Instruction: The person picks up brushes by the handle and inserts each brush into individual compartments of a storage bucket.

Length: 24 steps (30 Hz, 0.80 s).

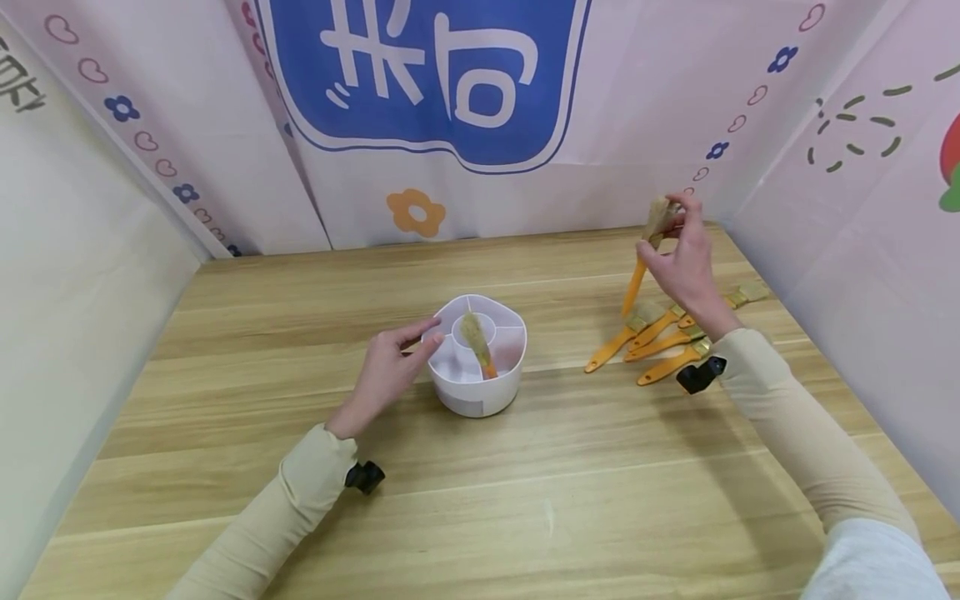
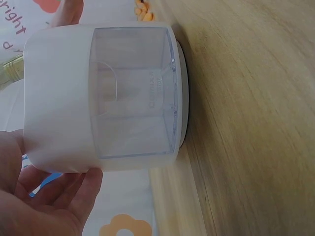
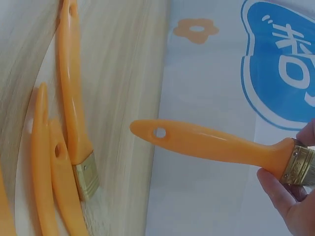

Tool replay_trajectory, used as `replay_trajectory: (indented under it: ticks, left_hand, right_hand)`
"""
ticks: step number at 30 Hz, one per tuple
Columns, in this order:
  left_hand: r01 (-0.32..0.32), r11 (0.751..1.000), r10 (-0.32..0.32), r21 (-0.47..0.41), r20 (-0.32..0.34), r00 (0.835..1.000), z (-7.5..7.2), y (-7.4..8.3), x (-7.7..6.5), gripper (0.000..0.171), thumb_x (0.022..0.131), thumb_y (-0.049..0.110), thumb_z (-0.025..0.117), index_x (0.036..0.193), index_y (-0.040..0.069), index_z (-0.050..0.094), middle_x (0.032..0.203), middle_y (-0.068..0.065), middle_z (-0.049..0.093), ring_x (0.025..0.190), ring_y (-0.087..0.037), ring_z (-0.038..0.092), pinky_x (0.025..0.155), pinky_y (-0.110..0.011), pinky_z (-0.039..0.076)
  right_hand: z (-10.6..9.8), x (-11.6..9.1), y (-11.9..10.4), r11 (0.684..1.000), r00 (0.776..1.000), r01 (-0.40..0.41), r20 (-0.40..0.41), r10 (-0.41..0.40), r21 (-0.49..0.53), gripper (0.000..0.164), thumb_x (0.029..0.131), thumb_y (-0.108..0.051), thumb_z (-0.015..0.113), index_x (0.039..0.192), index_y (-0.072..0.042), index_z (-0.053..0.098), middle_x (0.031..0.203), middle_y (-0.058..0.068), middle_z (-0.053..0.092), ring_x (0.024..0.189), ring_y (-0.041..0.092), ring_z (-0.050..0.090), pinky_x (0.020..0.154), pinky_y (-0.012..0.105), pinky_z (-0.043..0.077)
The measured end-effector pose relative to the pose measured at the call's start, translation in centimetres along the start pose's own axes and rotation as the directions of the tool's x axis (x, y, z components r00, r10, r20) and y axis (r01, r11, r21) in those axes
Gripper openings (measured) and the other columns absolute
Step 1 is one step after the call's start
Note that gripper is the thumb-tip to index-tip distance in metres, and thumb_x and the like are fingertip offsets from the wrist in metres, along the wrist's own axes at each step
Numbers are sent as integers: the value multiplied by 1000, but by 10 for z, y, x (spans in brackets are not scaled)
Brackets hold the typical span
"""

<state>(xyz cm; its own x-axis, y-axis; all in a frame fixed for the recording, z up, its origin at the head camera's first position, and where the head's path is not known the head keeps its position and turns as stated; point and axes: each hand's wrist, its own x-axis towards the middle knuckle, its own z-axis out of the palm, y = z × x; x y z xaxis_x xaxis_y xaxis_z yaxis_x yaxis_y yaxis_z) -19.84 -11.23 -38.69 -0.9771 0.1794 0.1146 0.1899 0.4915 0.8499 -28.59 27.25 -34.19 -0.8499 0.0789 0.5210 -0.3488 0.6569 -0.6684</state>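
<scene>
A white, divided round container (image 1: 461, 398) stands on the table, a paintbrush (image 1: 474, 335) in it with bristles up and handle down in a front compartment. My left hand (image 1: 390, 367) grips the container's left wall, thumb at the rim and fingers along the side in the left wrist view. Over at the right, my right hand (image 1: 684, 258) holds another paintbrush (image 3: 211, 143) above the table. Thumb and fingers pinch it around the metal ferrule, its orange handle pointing down. Below that hand lies a pile of orange-handled paintbrushes (image 1: 660, 340), partly overlapping.
The wooden table (image 1: 360, 533) is enclosed by printed white panels at the back (image 1: 637, 100) and both sides. A clear window panel (image 2: 133, 93) is set in the container's side wall. The right forearm reaches over the table's right part, beside the brush pile.
</scene>
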Motion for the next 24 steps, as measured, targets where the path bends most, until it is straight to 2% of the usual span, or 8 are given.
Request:
replay_trajectory:
  ticks: [11, 15, 24]
  left_hand:
    - [7, 1000, -7, -9, 7, 1000, 0, 0, 0, 44, 92, 35, 59, 128, 10, 58, 135, -11, 55, 126, -26, 52, 92, -40, 52]
    - [16, 1000, -16, -6, 9, 1000, 0, 2, 0, 44, 92, 35, 58, 128, 11, 58, 136, -11, 54, 126, -26, 51, 92, -39, 52]
    - [13, 1000, -13, -15, 10, 1000, 0, 2, -1, 44, 92, 33, 58, 129, 9, 57, 135, -12, 54, 126, -26, 52, 92, -39, 52]
  right_hand:
    - [5, -7, -13, 995, 994, 97, 39, -98, 29, 65, 80, -2, 62, 135, -8, 30, 102, 22, 49, 89, 27, 53, 57, -2, 42]
    - [6, -9, -18, 990, 989, 134, 51, -136, 40, 65, 79, -1, 64, 135, -11, 31, 102, 21, 50, 88, 23, 53, 57, -1, 43]
    - [9, -17, -33, 985, 980, 152, 116, -161, 87, 67, 80, -1, 64, 136, -12, 29, 111, 22, 48, 94, 24, 53, 62, 1, 46]
